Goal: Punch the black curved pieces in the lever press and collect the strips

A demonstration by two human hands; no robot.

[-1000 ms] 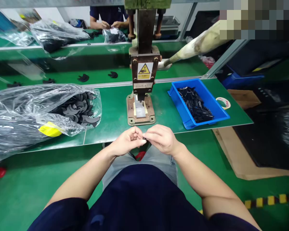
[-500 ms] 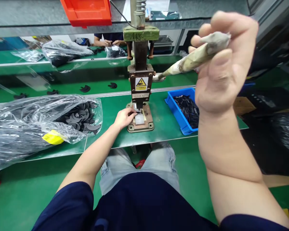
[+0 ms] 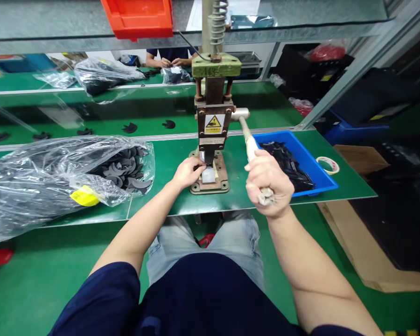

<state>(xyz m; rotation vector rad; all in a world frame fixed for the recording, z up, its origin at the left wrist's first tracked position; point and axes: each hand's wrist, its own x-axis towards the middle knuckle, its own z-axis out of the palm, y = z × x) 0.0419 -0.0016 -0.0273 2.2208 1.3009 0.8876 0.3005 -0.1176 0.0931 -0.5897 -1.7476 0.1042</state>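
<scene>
A hand-operated press (image 3: 215,114) with a warning label stands on the green bench in front of me. My right hand (image 3: 271,179) is wrapped round its lever (image 3: 250,142), which is bound in pale, worn wrapping and slopes down toward me. At the press base (image 3: 220,175), my left hand (image 3: 189,171) has its fingertips pinched beside the lowered ram (image 3: 209,156). They hold a small black piece (image 3: 203,166), mostly hidden by fingers and ram. A translucent whitish block (image 3: 208,176) sits on the base just in front of the ram.
Left lies a clear plastic bag (image 3: 49,177) of dark curved pieces (image 3: 122,170). A blue bin (image 3: 324,184) of black parts and a tape roll (image 3: 328,165) are at right. Several dark pieces (image 3: 129,128) lie behind; across the bench are another person's hands (image 3: 171,62).
My right hand has pulled the lever down from up high at the right, and the ram has come lower. The left hand stays at the press base. The view has shifted slightly.
</scene>
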